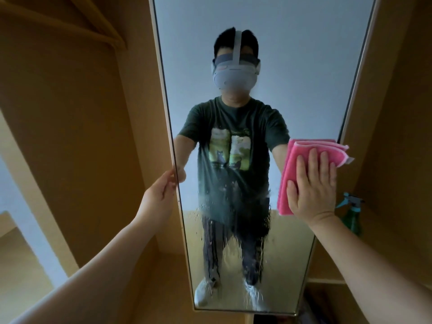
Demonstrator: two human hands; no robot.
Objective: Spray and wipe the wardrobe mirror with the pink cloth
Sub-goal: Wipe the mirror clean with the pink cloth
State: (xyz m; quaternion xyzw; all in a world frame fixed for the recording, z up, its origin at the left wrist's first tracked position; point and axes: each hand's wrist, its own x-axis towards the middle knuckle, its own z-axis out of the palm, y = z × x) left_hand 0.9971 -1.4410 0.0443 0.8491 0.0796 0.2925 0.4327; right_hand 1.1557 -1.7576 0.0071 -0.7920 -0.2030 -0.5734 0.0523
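- The pink cloth (295, 169) looks soft and light, folded into several layers, so it should give under a flat palm; pressing through its middle, as here, seems the sensible hold (a pinch at one corner would likely let it flop).
- It lies against the wardrobe mirror (275, 66) at the right edge, about mid-height, its folded ends poking past the frame.
- The right hand (312, 185) is spread open, fingers flat, pinning the cloth to the glass — pressing rather than clasping it.
- The left hand (161, 190) is closed around the mirror's left edge, apparently steadying the door.
- The glass is hard and wet: droplets and long runs streak the middle and lower part — probably slippery, and fragile if leaned on.
- A green spray bottle (351, 216) stands just beyond the right edge.
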